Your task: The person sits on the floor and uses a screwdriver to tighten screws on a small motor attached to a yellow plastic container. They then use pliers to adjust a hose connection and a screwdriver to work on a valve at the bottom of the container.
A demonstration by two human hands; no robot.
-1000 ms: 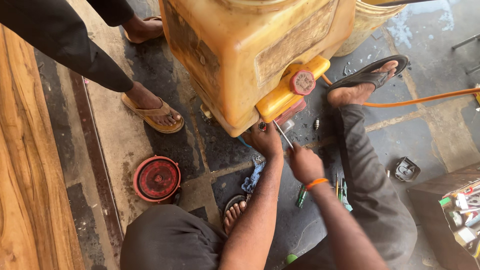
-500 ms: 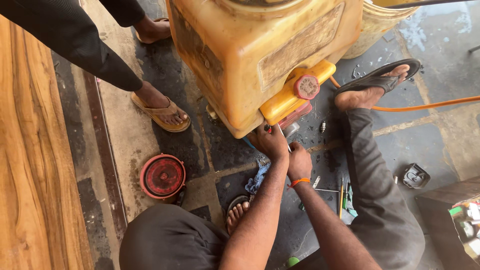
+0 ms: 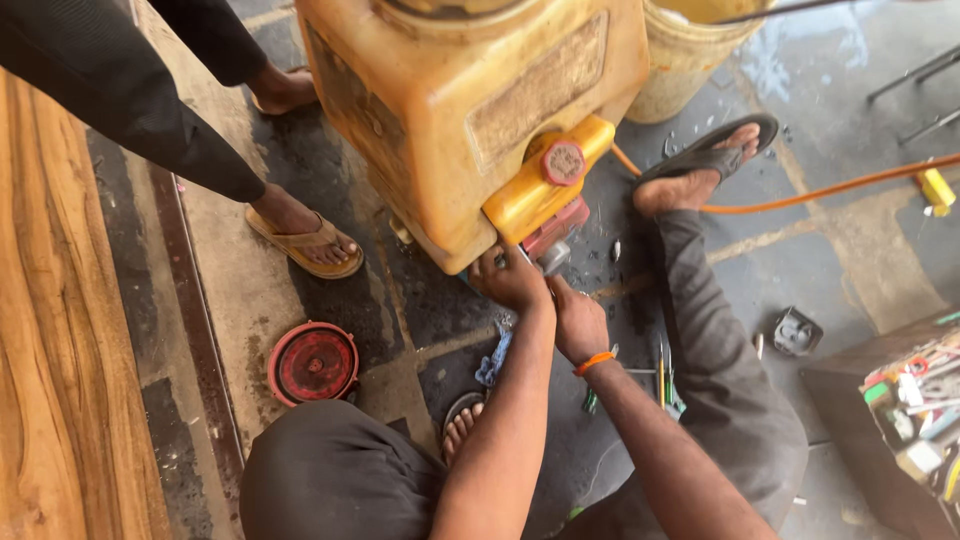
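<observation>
On the stained workshop floor (image 3: 860, 250) we sit with legs spread, facing a big yellow tank (image 3: 470, 110) that fills the frame from eleven to one o'clock. Along the left edge, from seven to eleven o'clock, runs a wooden panel (image 3: 60, 330). At ten o'clock a second person stands close by, a dark trouser leg (image 3: 120, 95) ending in a tan sandal (image 3: 305, 245) just beside the tank. Behind the tank at one o'clock stands a pale yellow bucket (image 3: 685, 65). Our own dark trouser leg (image 3: 720, 340) stretches toward two o'clock, the foot in a black sandal (image 3: 715, 155), and an orange hose (image 3: 840, 185) runs from it toward three o'clock. A toolbox (image 3: 905, 410) of mixed parts sits at four o'clock. At eight o'clock a round red lid (image 3: 313, 363) lies flat on the floor, well apart from our hands. Fixed low on the tank's front is a yellow pump housing (image 3: 535, 185) with a red round cap (image 3: 563, 162), and a red fitting (image 3: 555, 228) under it. Our left hand (image 3: 512, 280) is curled against the tank's bottom edge just below that fitting; we cannot tell what the fingers grip. Our right hand (image 3: 578, 322), with an orange wristband (image 3: 593, 362), is closed just beside it, its fingers hidden, so its hold cannot be told either. A small black part (image 3: 797, 330) lies at four o'clock.
</observation>
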